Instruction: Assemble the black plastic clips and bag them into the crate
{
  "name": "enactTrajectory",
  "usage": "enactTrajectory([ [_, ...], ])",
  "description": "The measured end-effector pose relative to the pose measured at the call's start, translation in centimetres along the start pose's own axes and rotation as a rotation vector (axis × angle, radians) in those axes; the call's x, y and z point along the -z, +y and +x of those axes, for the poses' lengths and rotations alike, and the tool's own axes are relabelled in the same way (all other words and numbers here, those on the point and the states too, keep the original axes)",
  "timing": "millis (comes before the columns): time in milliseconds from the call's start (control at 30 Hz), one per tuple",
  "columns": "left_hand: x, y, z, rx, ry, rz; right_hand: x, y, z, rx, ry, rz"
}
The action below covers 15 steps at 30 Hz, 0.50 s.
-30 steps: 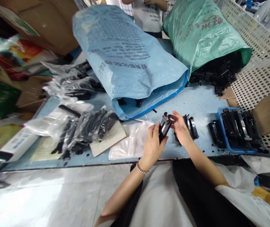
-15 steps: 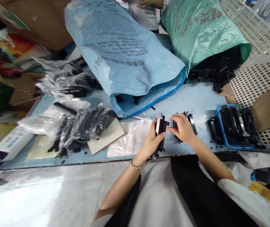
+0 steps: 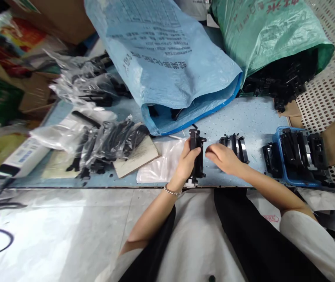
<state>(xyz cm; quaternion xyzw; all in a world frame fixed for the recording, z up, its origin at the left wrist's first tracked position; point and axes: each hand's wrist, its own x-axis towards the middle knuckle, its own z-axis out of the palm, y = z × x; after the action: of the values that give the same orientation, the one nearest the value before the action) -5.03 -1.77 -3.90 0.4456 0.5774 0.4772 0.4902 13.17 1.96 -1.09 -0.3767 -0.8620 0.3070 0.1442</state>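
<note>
The left hand (image 3: 185, 163) is clenched around a long black plastic part (image 3: 197, 145), which stands on end at the near edge of the pale blue table (image 3: 252, 117), just right of a flat clear plastic bag (image 3: 163, 166). The right hand (image 3: 223, 158) is released and holds nothing, its loosely curved fingers (image 3: 210, 153) pointing at the part from just beside it, in front of a small cluster of similar black parts (image 3: 235, 142). Further right a blue tray (image 3: 279, 135) holds more black parts, while a blue woven sack (image 3: 167, 58) and a green sack (image 3: 268, 35) lie open-mouthed behind.
</note>
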Motion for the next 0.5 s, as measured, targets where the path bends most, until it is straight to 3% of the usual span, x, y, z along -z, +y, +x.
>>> enactTrajectory([
  [67, 0.5, 0.5, 0.4, 0.057, 0.054, -0.017, -0.9, -1.0, -1.0, 0.177, -0.027, -0.12],
  [133, 0.6, 0.6, 0.4, 0.05, 0.085, 0.025, -2.0, -1.8, -1.8, 0.246, -0.053, -0.184],
  [300, -1.3, -2.3, -0.5, -0.111, 0.211, 0.117, -3.2, -1.4, -2.7, -0.127, -0.15, -0.074],
  [400, -1.9, -4.6, 0.3, -0.115, 0.091, 0.22, -2.8, -0.2, -3.0, -0.288, -0.251, -0.172],
  [500, -0.8, -4.8, 4.2, -0.215, 0.01, 0.406, -2.4, 0.8, -3.4, -0.367, -0.293, -0.397],
])
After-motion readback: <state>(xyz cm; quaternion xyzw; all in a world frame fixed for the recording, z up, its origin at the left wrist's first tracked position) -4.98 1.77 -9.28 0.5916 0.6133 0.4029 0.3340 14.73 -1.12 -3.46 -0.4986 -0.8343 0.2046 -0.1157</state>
